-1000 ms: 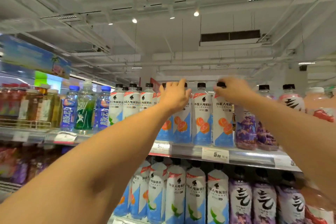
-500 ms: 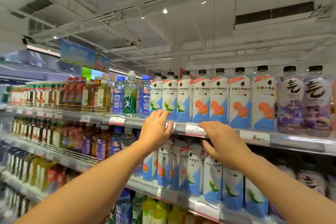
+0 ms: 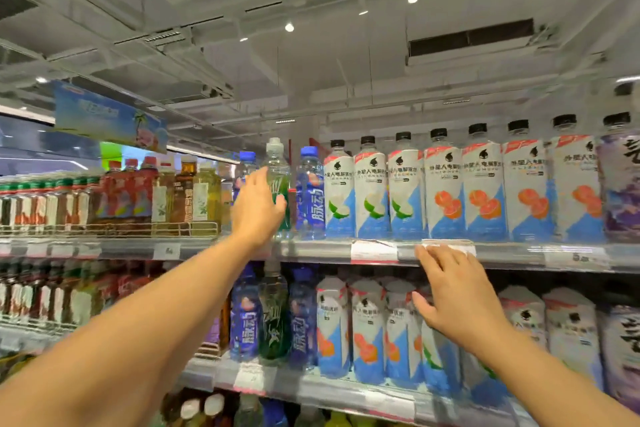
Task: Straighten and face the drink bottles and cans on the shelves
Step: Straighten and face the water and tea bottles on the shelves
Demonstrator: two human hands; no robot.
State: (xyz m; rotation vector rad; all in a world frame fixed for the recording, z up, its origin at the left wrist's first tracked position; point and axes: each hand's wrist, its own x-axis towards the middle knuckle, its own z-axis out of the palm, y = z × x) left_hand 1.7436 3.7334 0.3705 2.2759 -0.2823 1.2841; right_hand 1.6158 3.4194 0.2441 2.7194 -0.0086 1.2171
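**Left hand reaching for the green bottle, top shelf**

Your left hand [image 3: 258, 206] is up at the top shelf [image 3: 311, 250], fingers spread and relaxed, in front of the green sports-drink bottle [image 3: 278, 191] w/ the clear cap. It sits between two blue bottles [image 3: 310, 194]; whether you're touching it yet can't be told. Your right hand [image 3: 450, 291] hovers lower, fingers straight and apart, tips near the price tag [image 3: 448, 246] on the shelf edge, in front of the 2nd-shelf white electrolyte bottles [image 3: 367, 326]. It holds nothing.

Step in hand, prob.: facing that green/blue group. The white-label row [image 3: 443, 187] to its right looks squared, labels fwd.

Next: wrap the green bottle's body, twist so the label faces front, and line it up w/ the blue ones at the shelf lip. Go easy, as the neighbours stand close.
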